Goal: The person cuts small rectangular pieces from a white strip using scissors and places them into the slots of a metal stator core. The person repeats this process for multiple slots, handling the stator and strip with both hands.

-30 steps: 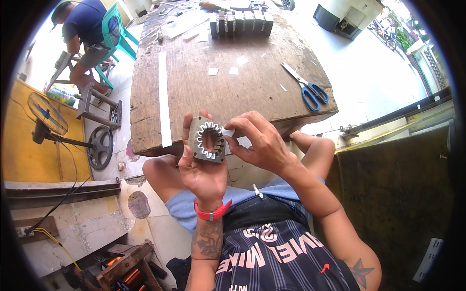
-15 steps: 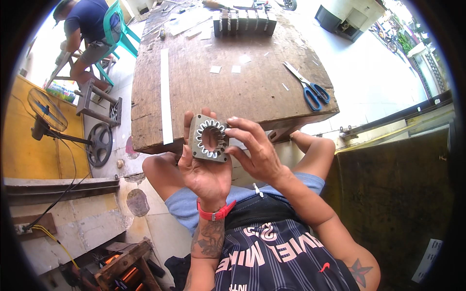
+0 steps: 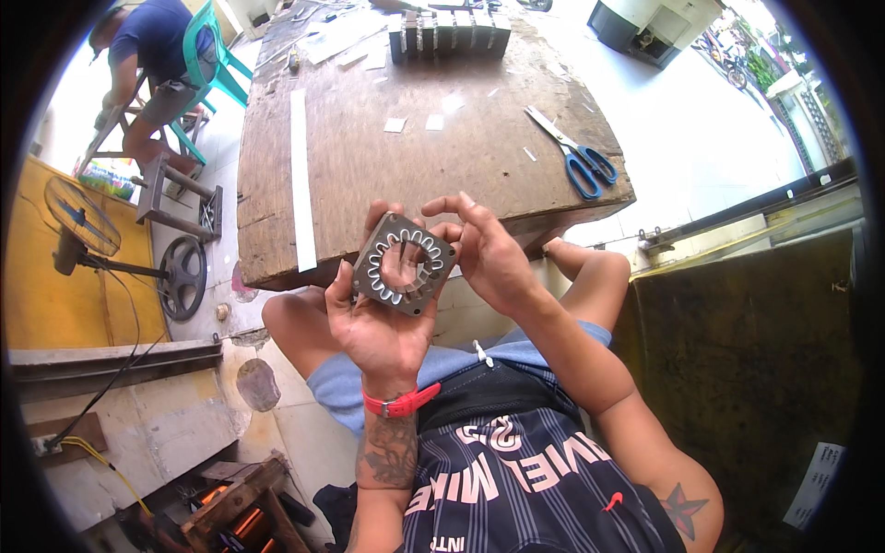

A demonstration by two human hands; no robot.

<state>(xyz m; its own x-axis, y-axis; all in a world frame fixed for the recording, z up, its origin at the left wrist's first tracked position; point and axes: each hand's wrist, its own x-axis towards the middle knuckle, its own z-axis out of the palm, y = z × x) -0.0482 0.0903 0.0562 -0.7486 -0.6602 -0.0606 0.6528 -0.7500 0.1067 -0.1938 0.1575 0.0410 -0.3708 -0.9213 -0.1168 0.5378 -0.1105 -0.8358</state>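
A square grey metal stator core (image 3: 430, 289) with a round bore rests tilted in my left hand (image 3: 383, 334), whose fingers and thumb grip its edges. White paper liners (image 3: 377, 262) stand in the slots around the bore. Through the bore, part of my left hand shows. My right hand (image 3: 493, 263) hovers at the core's right edge, index finger stretched out and the others bent, with nothing visible in it. Whether a fingertip touches the core cannot be told. Beyond my hands, scissors with blue handles (image 3: 583, 170) lie on the wooden table (image 3: 350, 184).
A long white strip (image 3: 301, 184) lies along the table's left side. Small white paper pieces (image 3: 434, 122) are scattered mid-table. At the far edge stands a dark row of metal cores (image 3: 450, 41). A fan (image 3: 83, 230) and a seated person (image 3: 152, 55) are at the left.
The stator core has turned and tilted in my left hand. My right fingers have lifted from its right side, the index finger now raised. The view has shifted slightly.
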